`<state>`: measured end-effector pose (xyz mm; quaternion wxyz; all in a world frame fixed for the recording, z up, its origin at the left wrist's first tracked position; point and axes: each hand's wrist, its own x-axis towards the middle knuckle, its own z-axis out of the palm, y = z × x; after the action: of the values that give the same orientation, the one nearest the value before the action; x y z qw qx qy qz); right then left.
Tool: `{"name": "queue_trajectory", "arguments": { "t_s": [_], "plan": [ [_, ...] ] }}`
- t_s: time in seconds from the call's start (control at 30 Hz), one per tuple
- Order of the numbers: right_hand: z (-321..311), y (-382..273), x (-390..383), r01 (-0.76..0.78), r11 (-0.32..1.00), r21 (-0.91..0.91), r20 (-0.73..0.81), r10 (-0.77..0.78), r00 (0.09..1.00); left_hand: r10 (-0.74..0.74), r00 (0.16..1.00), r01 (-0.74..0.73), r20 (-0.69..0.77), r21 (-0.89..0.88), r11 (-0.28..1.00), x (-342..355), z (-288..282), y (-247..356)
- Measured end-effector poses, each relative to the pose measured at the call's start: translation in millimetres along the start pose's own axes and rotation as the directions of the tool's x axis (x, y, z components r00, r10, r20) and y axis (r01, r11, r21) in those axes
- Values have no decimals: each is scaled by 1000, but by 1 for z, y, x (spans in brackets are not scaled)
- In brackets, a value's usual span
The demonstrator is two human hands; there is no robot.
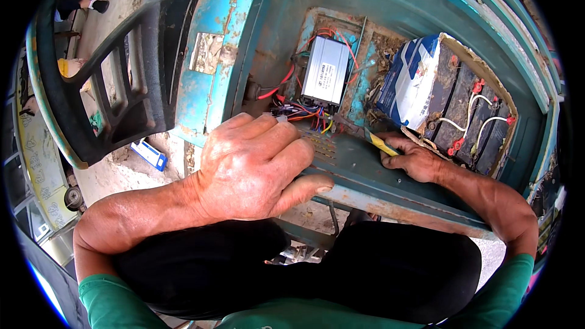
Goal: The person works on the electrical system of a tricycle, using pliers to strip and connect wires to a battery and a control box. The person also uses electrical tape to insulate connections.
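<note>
Our right hand (415,159) grips a yellow-handled tool (380,143), its far tip hard to make out. Our left hand (253,167) curls, fingertips hidden; we cannot tell whether it holds anything. Coloured wires (309,111) lie just beyond its knuckles, behind the front edge of the teal box (396,204).

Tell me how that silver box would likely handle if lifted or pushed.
The silver box looks like a hard metal casing, so it should stay stiff. Its flat, boxy shape suggests it would slide rather than roll. The coloured wires bunched at its near end look floppy and would probably drag or snag.
</note>
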<state>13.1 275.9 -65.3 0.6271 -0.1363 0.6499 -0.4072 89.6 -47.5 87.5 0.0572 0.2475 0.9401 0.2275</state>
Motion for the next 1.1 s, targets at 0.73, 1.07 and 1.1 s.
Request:
{"name": "queue_trajectory", "arguments": {
  "t_s": [0.73, 1.07, 1.1],
  "plan": [
    [2, -19, 1, -28, 950, -311, -33, 18, 999, -6, 1000, 6, 9, 44, 999, 3, 2, 3],
    [15, -15, 0, -24, 960, -279, -228, -41, 973, -9, 1000, 8, 7, 33, 999, 3, 3, 2],
    [13, -26, 0, -65, 941, -332, -189, 1, 982, -9, 1000, 8, 6, 34, 999, 3, 3, 2]
  ]
}}
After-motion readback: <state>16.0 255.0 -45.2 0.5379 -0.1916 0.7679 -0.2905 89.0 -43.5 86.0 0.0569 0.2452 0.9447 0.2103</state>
